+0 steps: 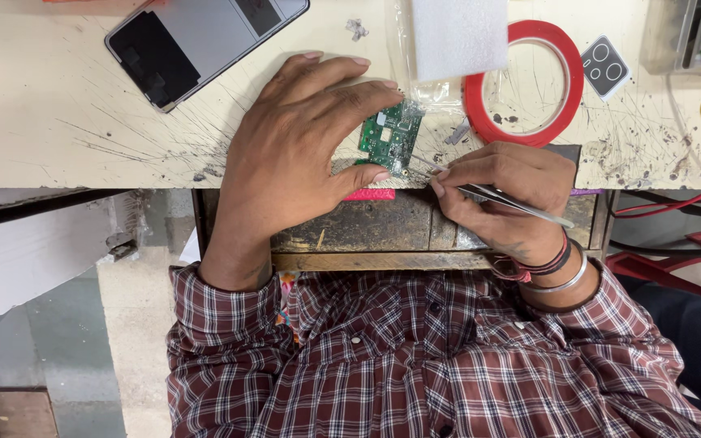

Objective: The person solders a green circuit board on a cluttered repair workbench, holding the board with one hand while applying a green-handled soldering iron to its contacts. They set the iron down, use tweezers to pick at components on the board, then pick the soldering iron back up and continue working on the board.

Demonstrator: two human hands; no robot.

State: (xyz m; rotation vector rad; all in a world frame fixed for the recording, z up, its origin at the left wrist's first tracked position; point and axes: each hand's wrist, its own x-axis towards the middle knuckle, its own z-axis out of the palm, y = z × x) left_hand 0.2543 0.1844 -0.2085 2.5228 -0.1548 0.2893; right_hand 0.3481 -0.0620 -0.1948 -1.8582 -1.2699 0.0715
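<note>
The plaid sleeves (415, 365) are framing the view, just below the board. The green board (391, 136) is sitting at the bench (58, 122) edge, out of its phone (204, 40), which is lying open up-left of the board; judging by that, disassembly is done and fine work on the board is under way. The left hand (302, 154) is pinching the board between fingers and thumb. The right hand (505, 195) is gripping tweezers (496, 195), tips touching the board's lower corner. Red tape (525, 81) is lying right of the board.
</note>
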